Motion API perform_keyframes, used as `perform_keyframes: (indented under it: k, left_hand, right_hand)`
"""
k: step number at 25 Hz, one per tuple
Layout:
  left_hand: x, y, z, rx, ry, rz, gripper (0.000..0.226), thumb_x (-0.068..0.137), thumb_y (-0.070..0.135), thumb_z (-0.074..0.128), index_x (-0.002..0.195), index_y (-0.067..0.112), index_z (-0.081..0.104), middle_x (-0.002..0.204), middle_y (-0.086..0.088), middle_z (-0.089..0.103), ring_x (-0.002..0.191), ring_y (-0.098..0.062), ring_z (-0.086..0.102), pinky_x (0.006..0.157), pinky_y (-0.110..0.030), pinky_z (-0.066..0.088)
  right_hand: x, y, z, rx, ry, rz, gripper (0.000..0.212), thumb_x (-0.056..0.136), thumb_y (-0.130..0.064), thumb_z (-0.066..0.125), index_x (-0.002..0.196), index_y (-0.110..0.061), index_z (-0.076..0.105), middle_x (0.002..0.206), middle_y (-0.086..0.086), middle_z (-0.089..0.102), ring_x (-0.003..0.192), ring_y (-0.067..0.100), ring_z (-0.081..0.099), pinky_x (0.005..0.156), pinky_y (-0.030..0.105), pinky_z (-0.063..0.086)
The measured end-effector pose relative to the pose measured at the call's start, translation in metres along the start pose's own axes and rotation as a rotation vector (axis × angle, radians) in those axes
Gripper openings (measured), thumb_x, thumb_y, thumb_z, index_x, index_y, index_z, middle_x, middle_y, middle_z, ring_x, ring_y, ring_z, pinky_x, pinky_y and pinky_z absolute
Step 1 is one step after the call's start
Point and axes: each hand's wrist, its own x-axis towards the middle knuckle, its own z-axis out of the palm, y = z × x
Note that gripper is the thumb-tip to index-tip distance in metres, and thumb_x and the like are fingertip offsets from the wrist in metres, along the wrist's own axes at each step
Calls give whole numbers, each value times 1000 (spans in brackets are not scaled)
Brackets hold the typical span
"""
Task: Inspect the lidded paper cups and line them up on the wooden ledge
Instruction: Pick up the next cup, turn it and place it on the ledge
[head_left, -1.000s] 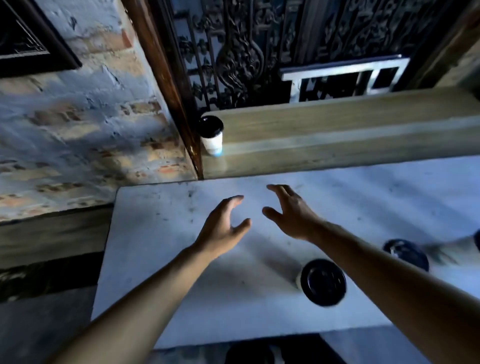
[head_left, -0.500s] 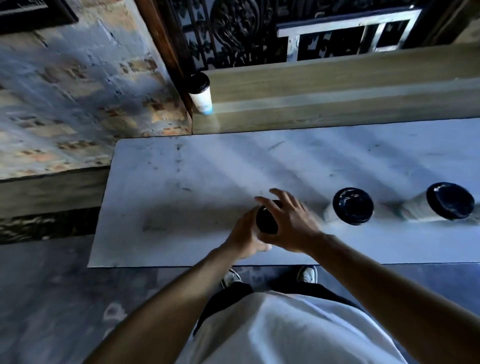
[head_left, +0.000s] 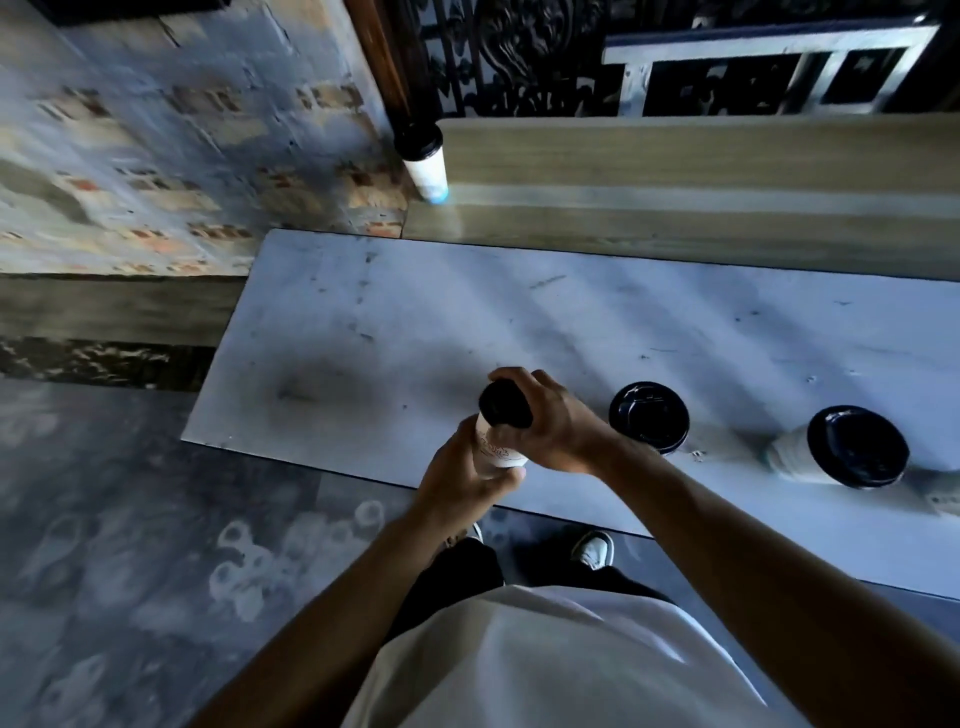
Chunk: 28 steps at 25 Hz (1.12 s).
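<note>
A white paper cup with a black lid (head_left: 496, 441) is held up over the near edge of the white table (head_left: 395, 332). My left hand (head_left: 460, 480) grips its body from below. My right hand (head_left: 556, 421) curls over its black lid from the right. Two more lidded cups stand on the table to the right, one (head_left: 649, 415) close to my right wrist and one (head_left: 852, 447) farther right. A fourth lidded cup (head_left: 426, 158) stands at the left end of the wooden ledge (head_left: 675, 156).
A painted brick wall (head_left: 171, 156) rises left of the ledge, with a dark wooden post beside the ledge cup. Black ornate ironwork (head_left: 519, 52) and a white frame stand behind the ledge. Grey floor lies below the table's near edge.
Both hands came back from the far side of the table to a cup at the near edge, closed on it and lifted it. The view tilted down.
</note>
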Motion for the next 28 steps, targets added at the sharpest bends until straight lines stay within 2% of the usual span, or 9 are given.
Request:
perform_keyframes:
  k: [4, 6, 9, 11, 14, 16, 21, 25, 28]
  left_hand:
    - [-5, 26, -16, -138, 62, -8, 59, 63, 48, 76, 112, 50, 45, 92, 21, 72, 82, 9, 68, 64, -11, 51]
    - [-3, 37, -26, -166, 71, -3, 60, 59, 51, 77, 109, 51, 44, 93, 22, 72, 81, 11, 67, 61, -11, 51]
    - [1, 51, -41, -214, 26, 15, 60, 57, 55, 82, 108, 43, 51, 96, 21, 74, 83, 6, 70, 68, -20, 58]
    - [5, 60, -49, -266, -26, 31, 60, 58, 53, 82, 109, 33, 59, 96, 12, 77, 85, -7, 75, 74, -35, 62]
    - [7, 73, -62, -362, -52, 26, 49, 57, 45, 82, 100, 30, 65, 88, 10, 79, 76, -10, 77, 66, -30, 59]
    - [8, 79, -68, -386, -77, 30, 40, 60, 39, 82, 96, 29, 68, 85, 9, 79, 74, -11, 77, 63, -29, 60]
    - [10, 90, -66, -424, -102, -16, 33, 61, 32, 80, 92, 24, 71, 82, 1, 79, 71, -17, 76, 61, -32, 62]
    - [12, 89, -69, -439, -162, -21, 39, 63, 37, 82, 97, 21, 71, 85, -2, 80, 75, -22, 78, 70, -42, 64]
    - [15, 87, -71, -589, -151, -120, 47, 70, 54, 76, 102, 20, 70, 89, -11, 80, 78, -32, 78, 74, -56, 63]
  right_hand:
    - [8, -24, -30, 116, -70, 68, 40, 85, -58, 65, 120, -39, 59, 118, 1, 67, 107, 23, 65, 84, 34, 53]
    - [10, -39, -46, 218, -113, 134, 50, 88, -75, 49, 115, -36, 67, 116, -1, 72, 104, 18, 69, 91, 35, 55]
    - [14, -57, -71, 251, -157, 182, 71, 96, -75, 25, 117, -28, 73, 116, -1, 76, 102, 15, 71, 95, 34, 51]
    - [17, -61, -79, 295, -133, 173, 62, 102, -63, 30, 119, -22, 74, 121, -2, 75, 104, 12, 71, 95, 29, 49]
    - [15, -62, -79, 528, -99, 100, 42, 107, -35, 41, 125, -13, 71, 129, -2, 72, 105, 1, 70, 85, 13, 50]
    - [13, -64, -79, 572, -84, 25, 39, 108, -24, 39, 129, -10, 68, 132, 4, 70, 112, 6, 69, 86, 15, 51]
    - [14, -67, -76, 588, -69, 85, 44, 102, -43, 50, 123, -11, 71, 124, 14, 73, 118, 37, 66, 107, 49, 49]
    - [18, -62, -76, 578, -62, 97, 47, 92, -51, 57, 122, -18, 73, 121, 3, 76, 113, 27, 70, 101, 41, 54]
    - [30, -60, -69, 823, 101, 105, 55, 93, -58, 52, 123, -16, 71, 125, 11, 73, 114, 24, 70, 99, 37, 53]
